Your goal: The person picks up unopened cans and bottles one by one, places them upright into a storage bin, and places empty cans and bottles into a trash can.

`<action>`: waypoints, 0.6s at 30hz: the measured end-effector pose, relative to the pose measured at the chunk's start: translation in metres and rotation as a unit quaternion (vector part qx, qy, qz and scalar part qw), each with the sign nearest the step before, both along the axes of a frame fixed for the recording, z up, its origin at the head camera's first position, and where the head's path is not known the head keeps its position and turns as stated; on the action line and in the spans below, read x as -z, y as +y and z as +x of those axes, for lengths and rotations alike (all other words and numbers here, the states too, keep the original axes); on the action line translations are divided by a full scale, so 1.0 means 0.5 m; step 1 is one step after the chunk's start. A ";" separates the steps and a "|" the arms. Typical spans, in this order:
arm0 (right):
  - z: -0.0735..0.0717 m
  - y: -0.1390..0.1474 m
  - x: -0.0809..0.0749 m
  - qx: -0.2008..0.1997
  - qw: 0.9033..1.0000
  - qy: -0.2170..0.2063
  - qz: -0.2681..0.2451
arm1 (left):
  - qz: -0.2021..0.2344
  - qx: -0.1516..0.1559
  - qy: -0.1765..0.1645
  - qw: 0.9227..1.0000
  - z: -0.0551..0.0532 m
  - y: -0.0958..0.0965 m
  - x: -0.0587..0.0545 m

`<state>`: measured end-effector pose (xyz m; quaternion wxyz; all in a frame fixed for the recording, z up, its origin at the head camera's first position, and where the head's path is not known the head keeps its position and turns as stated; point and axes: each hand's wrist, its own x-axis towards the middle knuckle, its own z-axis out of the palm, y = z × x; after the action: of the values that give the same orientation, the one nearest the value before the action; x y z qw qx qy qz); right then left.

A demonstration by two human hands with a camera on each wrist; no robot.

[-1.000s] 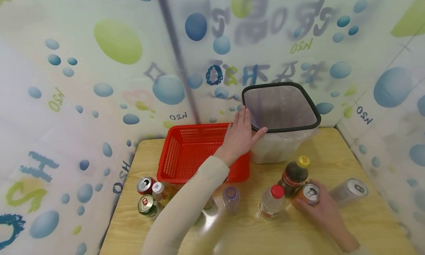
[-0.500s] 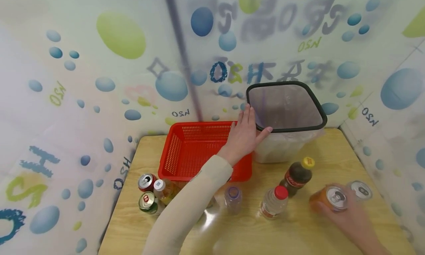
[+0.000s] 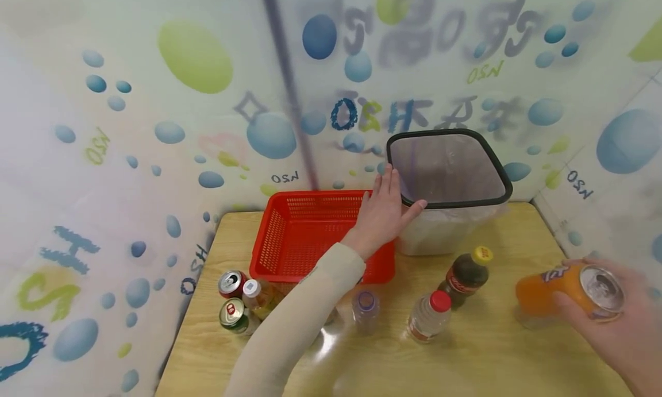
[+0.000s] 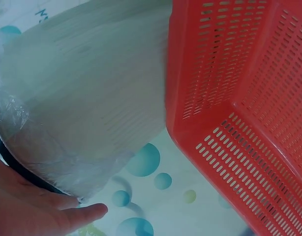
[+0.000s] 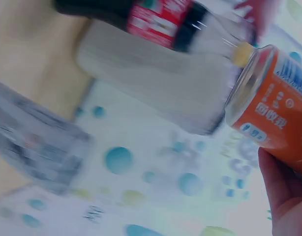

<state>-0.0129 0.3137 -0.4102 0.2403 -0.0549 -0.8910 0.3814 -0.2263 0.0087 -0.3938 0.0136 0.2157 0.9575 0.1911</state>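
My right hand [image 3: 612,328] grips an orange soda can [image 3: 553,290], tilted and raised off the table at the far right. In the right wrist view the can [image 5: 281,110] shows white lettering and a barcode. A grey can [image 5: 35,137] stands there at the left; in the head view the held can and hand mostly cover it. My left hand [image 3: 380,216] lies with straight, spread fingers on the black rim [image 3: 450,204] of a white bin lined with clear plastic. The left wrist view shows this hand [image 4: 33,206] beside the rim.
A red basket [image 3: 271,236] stands left of the bin. In front are a cola bottle [image 3: 462,282], a red-capped clear bottle [image 3: 428,319] and a purple-rimmed bottle [image 3: 365,311]. At left stand a red can [image 3: 231,283], a green can [image 3: 239,319] and a white-capped bottle [image 3: 261,299].
My right hand has lifted the orange can from beside the cola bottle and carried it right, tilting it. The left hand has stayed on the bin rim; the head view has shifted slightly.
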 end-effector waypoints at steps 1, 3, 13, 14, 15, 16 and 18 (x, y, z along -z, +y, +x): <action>-0.006 0.001 -0.015 -0.021 0.999 0.024 -0.012 | -0.002 0.000 0.002 1.000 0.000 0.001 0.001; -0.019 0.000 -0.042 -0.067 0.994 0.080 -0.032 | -0.005 -0.002 0.007 1.000 0.000 0.001 0.002; -0.075 -0.027 -0.148 -0.111 0.984 0.131 -0.042 | -0.004 -0.001 0.008 1.000 0.003 0.007 0.003; -0.084 -0.032 -0.159 -0.111 0.985 0.122 -0.040 | -0.002 0.000 0.008 1.000 0.003 0.007 0.003; -0.094 -0.036 -0.168 -0.111 0.986 0.122 -0.038 | 0.000 -0.001 0.009 1.000 0.003 0.006 0.003; -0.106 -0.039 -0.176 -0.106 0.986 0.129 -0.022 | 0.001 -0.002 0.011 1.000 0.002 0.006 0.002; -0.130 -0.045 -0.188 -0.102 0.984 0.146 -0.001 | 0.005 -0.003 0.015 1.000 0.003 0.006 0.002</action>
<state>-0.0777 0.2912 -0.3162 0.3281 0.0919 -0.8466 0.4089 -0.2249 0.0115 -0.3949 -0.0020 0.2161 0.9572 0.1926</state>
